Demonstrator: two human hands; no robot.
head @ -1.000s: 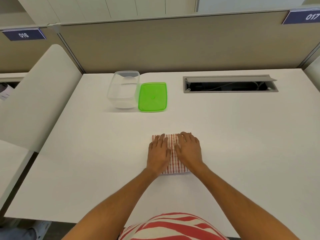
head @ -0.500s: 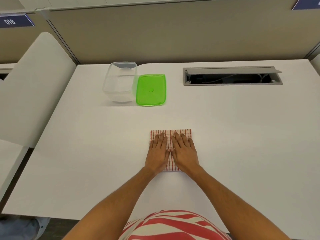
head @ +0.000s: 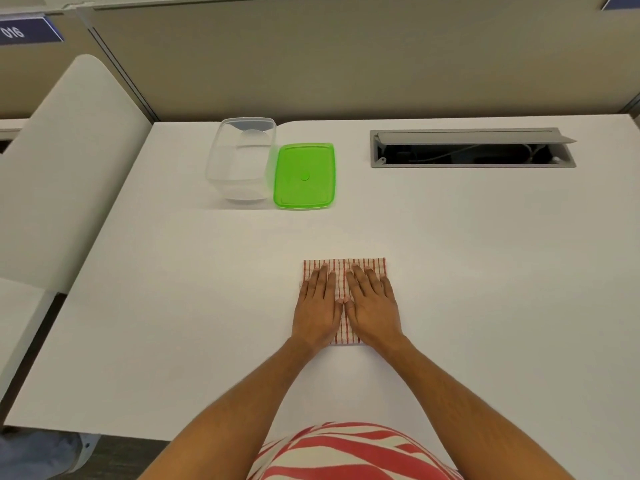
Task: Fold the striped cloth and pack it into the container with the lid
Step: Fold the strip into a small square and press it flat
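Observation:
The red-and-white striped cloth [head: 344,268] lies folded into a small rectangle on the white desk [head: 485,271]. My left hand [head: 318,306] and my right hand [head: 372,306] lie flat on it side by side, fingers straight, thumbs touching, covering most of it. Further back on the left, the clear plastic container [head: 240,161] stands open and empty. Its green lid [head: 304,176] lies flat on the desk right beside it.
An open grey cable hatch [head: 472,148] is sunk into the desk at the back right. A beige partition wall [head: 346,64] runs along the far edge. A white side panel [head: 69,161] rises on the left.
Both hands have slid slightly toward me on the cloth, so more of its far edge shows. The camera has tilted down a little.

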